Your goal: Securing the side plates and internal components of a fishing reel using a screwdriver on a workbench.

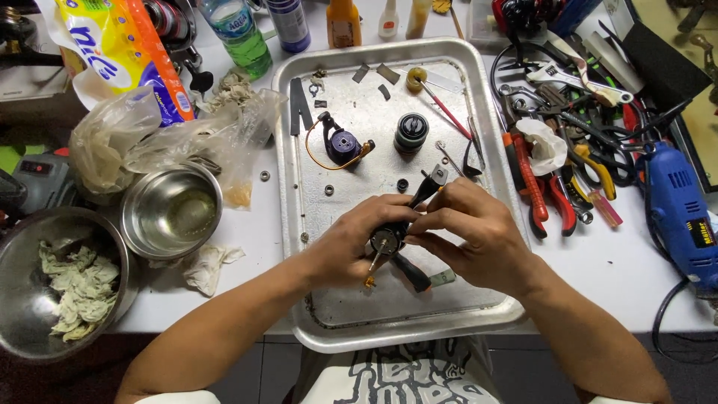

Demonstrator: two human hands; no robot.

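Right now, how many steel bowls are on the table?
2. A smaller steel bowl holding clear liquid sits left of the tray; a larger one with crumpled rags is at the table's left edge.

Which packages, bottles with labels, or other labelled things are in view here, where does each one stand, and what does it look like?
Soft plastic pack: top left, yellow, blue and white, bulky.
Green bottle: back edge, clear green, pale blue label.
Dark bottle: beside it, purple-blue label.
Orange bottle: behind the metal tray.
Two small white bottles: right of the orange one.
Blue power tool: far right, yellow sticker.
No screens or signs.
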